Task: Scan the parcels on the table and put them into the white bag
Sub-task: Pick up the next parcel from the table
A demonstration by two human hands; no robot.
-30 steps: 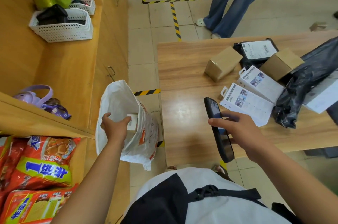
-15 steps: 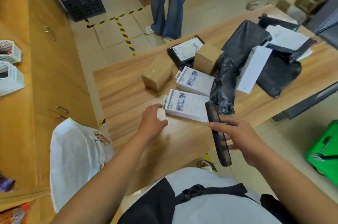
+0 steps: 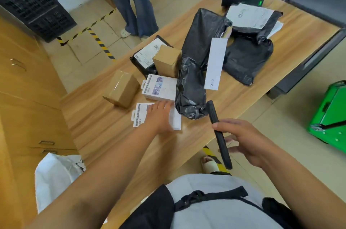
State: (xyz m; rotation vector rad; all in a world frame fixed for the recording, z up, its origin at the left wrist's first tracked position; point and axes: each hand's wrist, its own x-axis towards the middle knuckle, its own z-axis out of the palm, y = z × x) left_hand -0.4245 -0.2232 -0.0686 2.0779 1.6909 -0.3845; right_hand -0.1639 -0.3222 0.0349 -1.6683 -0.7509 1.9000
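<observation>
The left grip has slid onto the white box left of the black bag, laid flat and holding nothing, likely to draw it close; the right grip clasps the scanner, ready.

A single view, from the wearer's head, faces forward and steeply down over the chest onto the table. It sits close: both forearms enter from the bottom edge, with the left hand and the right hand mid-frame. The wide lens (straight edges bend) also catches the floor beyond.
</observation>
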